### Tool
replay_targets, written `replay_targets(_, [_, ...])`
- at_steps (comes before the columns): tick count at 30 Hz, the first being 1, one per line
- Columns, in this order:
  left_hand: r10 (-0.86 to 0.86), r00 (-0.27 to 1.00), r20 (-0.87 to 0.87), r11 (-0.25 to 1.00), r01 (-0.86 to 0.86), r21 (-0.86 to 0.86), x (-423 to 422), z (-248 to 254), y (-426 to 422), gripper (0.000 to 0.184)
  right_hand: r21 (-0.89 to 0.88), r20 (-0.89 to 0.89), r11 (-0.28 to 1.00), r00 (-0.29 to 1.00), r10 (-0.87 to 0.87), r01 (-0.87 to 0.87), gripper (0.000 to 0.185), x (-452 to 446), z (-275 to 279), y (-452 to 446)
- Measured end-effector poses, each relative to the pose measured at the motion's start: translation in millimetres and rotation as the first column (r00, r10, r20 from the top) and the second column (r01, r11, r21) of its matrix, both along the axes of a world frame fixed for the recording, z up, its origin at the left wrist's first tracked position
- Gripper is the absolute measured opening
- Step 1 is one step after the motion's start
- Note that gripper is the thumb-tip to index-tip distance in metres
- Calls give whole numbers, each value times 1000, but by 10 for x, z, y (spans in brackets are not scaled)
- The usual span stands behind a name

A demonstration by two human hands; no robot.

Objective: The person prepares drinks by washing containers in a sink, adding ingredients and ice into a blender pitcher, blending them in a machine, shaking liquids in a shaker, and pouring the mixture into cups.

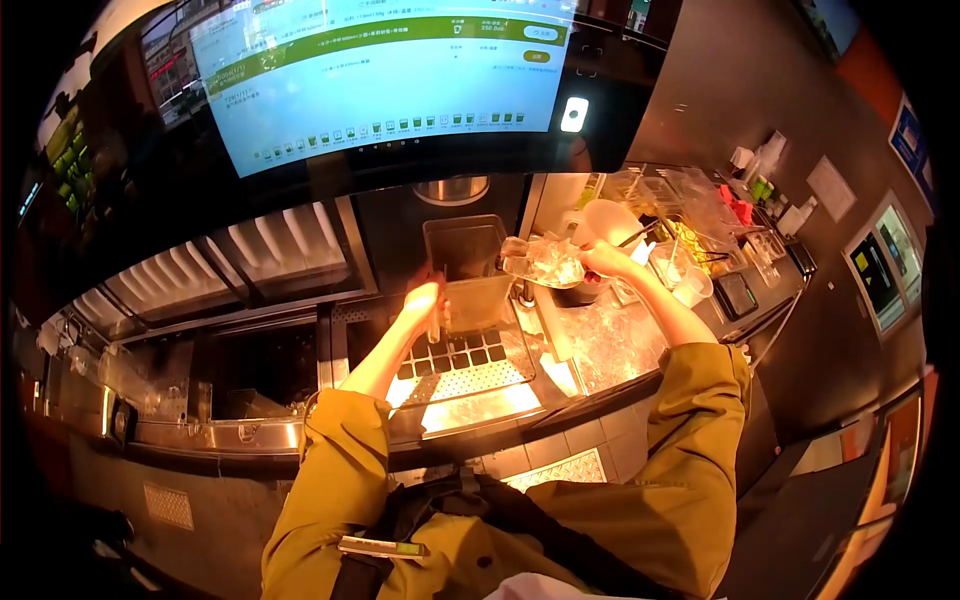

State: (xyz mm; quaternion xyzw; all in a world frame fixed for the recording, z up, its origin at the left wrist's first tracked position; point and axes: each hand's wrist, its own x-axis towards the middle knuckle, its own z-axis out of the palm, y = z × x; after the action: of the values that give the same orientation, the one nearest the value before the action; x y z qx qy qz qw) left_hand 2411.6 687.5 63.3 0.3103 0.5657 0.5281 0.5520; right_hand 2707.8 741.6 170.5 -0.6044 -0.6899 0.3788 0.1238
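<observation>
My left hand (pixel 424 300) is closed around the handle of a clear square-sided pitcher (pixel 478 302), held upright over the perforated drip tray. In my right hand (pixel 603 262) is a scoop heaped with ice cubes (pixel 552 266). The scoop's front edge is beside the pitcher's upper right rim and points left toward it. Ice hides most of the scoop, and I cannot tell whether it touches the pitcher.
Above hangs a large lit screen (pixel 380 85). A metal drip tray (pixel 480 390) lies below the pitcher. To the right stand a white jug (pixel 608 222), a plastic cup (pixel 692 287) and containers of yellow pieces (pixel 690 240). Sunken bins (pixel 255 360) line the left counter.
</observation>
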Motion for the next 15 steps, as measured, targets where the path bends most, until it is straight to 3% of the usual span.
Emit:
replay_targets(3, [-5,1000,8,1000,5,29,-131,-33,-11,21,-66,-85,997,995,44,-50,23,-16,-31,31])
replay_targets(6, [-24,997,-67,1000,25,14,-202,-60,-90,20,-8,-8,993,993,115,-115,24,-85,47,161])
replay_targets(7, [-51,992,-114,999,50,-14,-231,-114,-88,20,3,198,978,959,202,-207,18,-186,211,196])
replay_targets(8, [-83,984,-159,996,77,-44,-257,-175,-113,20,21,618,889,705,348,-458,19,-303,290,277])
replay_targets(9, [24,970,-241,999,-29,-16,-196,-143,-185,21,-1,696,916,658,288,-401,19,-542,531,123])
replay_targets(10, [26,982,-185,998,-17,52,-158,-54,-276,20,-14,768,940,599,228,-341,19,-770,746,-27])
replay_targets(12, [26,997,-68,983,-13,185,-141,68,-469,19,280,893,703,447,59,-653,17,-923,677,-131])
replay_targets(13, [28,995,-92,977,-7,215,-213,34,-512,15,422,867,519,498,10,-743,14,-972,698,-224])
replay_targets(14, [-53,998,-16,973,55,224,-334,32,-590,33,496,840,481,541,-53,-723,14,-1037,715,-305])
replay_targets(15, [-48,997,58,968,32,248,-399,153,-746,32,487,832,485,554,-6,-726,16,-1095,886,-504])
